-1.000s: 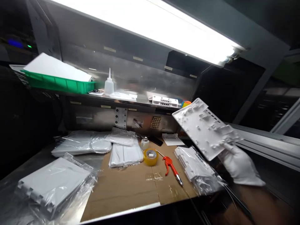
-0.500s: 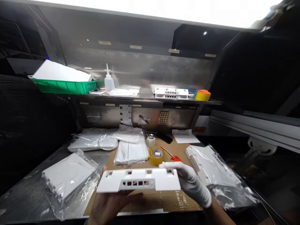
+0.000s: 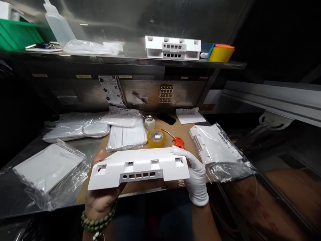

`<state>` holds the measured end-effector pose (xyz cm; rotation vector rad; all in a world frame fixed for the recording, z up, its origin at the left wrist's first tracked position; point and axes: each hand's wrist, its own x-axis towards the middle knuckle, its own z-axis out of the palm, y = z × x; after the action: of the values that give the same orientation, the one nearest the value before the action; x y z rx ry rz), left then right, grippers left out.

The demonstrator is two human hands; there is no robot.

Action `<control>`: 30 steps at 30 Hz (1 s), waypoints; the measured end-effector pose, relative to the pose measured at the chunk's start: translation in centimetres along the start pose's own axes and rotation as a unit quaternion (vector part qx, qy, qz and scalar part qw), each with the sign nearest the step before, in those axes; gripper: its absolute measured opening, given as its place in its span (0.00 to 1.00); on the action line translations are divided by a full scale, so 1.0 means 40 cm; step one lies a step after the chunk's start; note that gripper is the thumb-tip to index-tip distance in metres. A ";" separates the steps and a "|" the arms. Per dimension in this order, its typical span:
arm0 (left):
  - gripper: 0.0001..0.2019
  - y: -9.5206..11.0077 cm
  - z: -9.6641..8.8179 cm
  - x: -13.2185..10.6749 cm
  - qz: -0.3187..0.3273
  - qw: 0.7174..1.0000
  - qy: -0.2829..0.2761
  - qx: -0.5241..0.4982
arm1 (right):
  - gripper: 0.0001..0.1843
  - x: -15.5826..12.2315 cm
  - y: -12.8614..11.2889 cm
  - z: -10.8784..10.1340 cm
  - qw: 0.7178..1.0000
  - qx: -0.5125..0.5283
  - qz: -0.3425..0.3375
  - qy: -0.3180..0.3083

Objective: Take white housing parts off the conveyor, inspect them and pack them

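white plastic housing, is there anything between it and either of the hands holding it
Nothing visible. The bare left hand grips the left end of the white plastic housing directly, and the white-gloved right hand grips its right end. Only the glove fabric separates that hand from the plastic.

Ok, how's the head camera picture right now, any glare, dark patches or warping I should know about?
Head view: the white housing, held by the left hand and gloved right hand, is evenly lit and sharp. The plastic bags throw small glints. The right side and lower corners fall into deep shadow. Straight lines bend toward the edges, as on the shelf.
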<state>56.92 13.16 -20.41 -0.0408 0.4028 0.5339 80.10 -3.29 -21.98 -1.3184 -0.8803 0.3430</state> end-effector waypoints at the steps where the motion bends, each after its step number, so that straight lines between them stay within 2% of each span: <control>1: 0.37 -0.004 -0.001 -0.006 -0.004 1.000 0.012 0.009 | 0.20 -0.013 0.007 0.003 1.000 0.012 0.019 0.013; 3: 0.40 -0.010 0.003 -0.015 0.005 0.998 0.051 0.026 | 0.20 -0.031 0.019 0.008 0.998 0.030 0.047 0.029; 6: 0.39 -0.016 0.011 -0.022 0.018 0.995 0.096 0.030 | 0.19 -0.043 0.030 0.011 0.996 0.035 0.075 0.027; 11: 0.36 -0.025 -0.006 -0.026 0.005 0.995 0.086 0.042 | 0.18 -0.053 0.037 0.014 0.995 0.033 0.090 0.039; 14: 0.34 -0.032 0.002 -0.030 0.026 0.992 0.124 0.007 | 0.17 -0.058 0.044 0.015 0.993 0.030 0.108 0.038; 17: 0.33 -0.039 0.029 -0.033 0.017 0.984 0.175 -0.025 | 0.22 -0.052 0.049 0.008 0.992 -0.008 0.125 0.025; 19: 0.27 -0.044 0.048 -0.033 0.035 0.981 0.190 -0.033 | 0.27 -0.043 0.047 0.001 0.989 -0.026 0.147 0.020; 23: 0.21 -0.052 0.067 -0.032 0.101 0.971 0.216 -0.014 | 0.26 -0.030 0.023 -0.004 0.978 -0.082 0.172 0.086; 25: 0.18 -0.055 0.067 -0.031 0.114 0.966 0.231 0.000 | 0.29 -0.036 0.006 0.004 0.976 -0.103 0.161 0.100; 28: 0.13 -0.058 0.054 -0.031 0.136 0.963 0.234 0.013 | 0.35 -0.053 -0.019 0.032 0.982 -0.126 0.139 0.037; 30: 0.14 -0.058 0.043 -0.031 0.148 0.961 0.234 0.024 | 0.42 -0.059 -0.028 0.054 0.980 -0.150 0.133 0.016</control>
<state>57.74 10.81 -18.49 -0.0619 0.8932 0.8122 76.75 -3.66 -21.81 -1.7242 -0.7490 0.4068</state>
